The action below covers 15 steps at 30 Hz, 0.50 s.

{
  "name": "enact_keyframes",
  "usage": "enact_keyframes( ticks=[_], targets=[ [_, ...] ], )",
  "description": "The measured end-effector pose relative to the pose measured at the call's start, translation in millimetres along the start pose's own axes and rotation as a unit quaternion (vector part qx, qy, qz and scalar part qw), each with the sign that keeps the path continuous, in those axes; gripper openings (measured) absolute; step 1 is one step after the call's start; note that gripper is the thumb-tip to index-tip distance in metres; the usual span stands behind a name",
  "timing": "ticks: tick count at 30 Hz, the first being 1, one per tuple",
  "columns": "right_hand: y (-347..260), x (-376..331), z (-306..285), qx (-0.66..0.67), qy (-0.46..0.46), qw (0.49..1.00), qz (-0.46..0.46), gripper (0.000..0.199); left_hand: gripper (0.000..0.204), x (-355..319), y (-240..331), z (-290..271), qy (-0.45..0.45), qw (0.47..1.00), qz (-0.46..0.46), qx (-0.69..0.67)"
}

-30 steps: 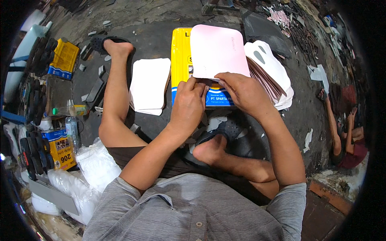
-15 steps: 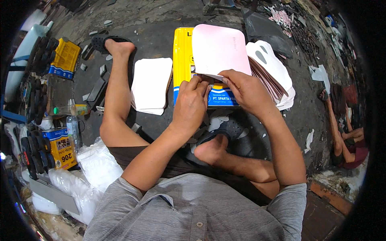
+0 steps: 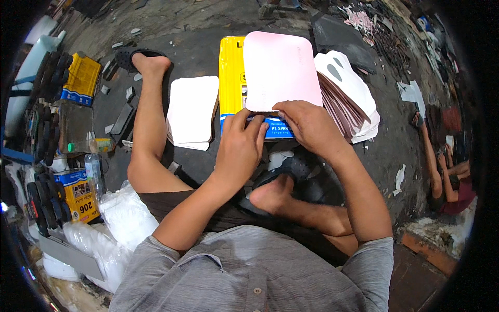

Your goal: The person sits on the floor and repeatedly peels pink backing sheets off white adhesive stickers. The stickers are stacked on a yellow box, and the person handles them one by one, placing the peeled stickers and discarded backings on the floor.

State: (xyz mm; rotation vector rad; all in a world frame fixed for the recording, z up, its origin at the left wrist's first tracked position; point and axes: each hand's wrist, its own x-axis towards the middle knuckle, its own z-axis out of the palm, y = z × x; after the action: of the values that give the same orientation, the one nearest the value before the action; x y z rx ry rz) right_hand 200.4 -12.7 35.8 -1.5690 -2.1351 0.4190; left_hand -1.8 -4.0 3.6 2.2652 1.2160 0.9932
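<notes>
A pink sheet [image 3: 283, 70] with rounded corners lies over a yellow and blue tin [image 3: 232, 67] in front of me. My right hand [image 3: 306, 125] pinches the sheet's near edge, thumb on top and the other fingers bent around it. By the near left corner of the sheet, my left hand [image 3: 240, 145] has its fingers curled in; whatever lies between the fingertips is hidden. Left of the tin is a stack of white sheets [image 3: 192, 109]. To its right, a fanned pile of white and pinkish pieces [image 3: 351, 96] leans over, with grey oval marks on the top one.
My bent legs frame the tin, one foot in a dark clog [image 3: 286, 177]. Plastic-wrapped white bundles [image 3: 127, 213], a bottle [image 3: 93, 169] and another yellow tin [image 3: 80, 192] stand at left. Pink scraps [image 3: 361, 21] lie far right. Another person [image 3: 452, 182] sits at the right edge.
The sheet's near edge now lies lower and flatter over the tin. My left hand has shifted slightly down and left, its fingers less tightly bunched. My right hand has moved slightly nearer me.
</notes>
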Motion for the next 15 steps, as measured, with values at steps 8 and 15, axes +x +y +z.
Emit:
enact_keyframes(
  ticks=[8, 15],
  targets=[
    [-6.0, -3.9, -1.0, -0.034, -0.029, 0.999, -0.009, 0.021, 0.028, -11.7, 1.8, -11.3, -0.058, 0.994, 0.006, 0.087],
    [-18.0, -9.7, 7.0, -0.088, -0.033, 0.995, -0.045, 0.027, 0.048, 8.9, -12.3, -32.2, -0.056, 0.998, 0.032, -0.017]
  ],
)
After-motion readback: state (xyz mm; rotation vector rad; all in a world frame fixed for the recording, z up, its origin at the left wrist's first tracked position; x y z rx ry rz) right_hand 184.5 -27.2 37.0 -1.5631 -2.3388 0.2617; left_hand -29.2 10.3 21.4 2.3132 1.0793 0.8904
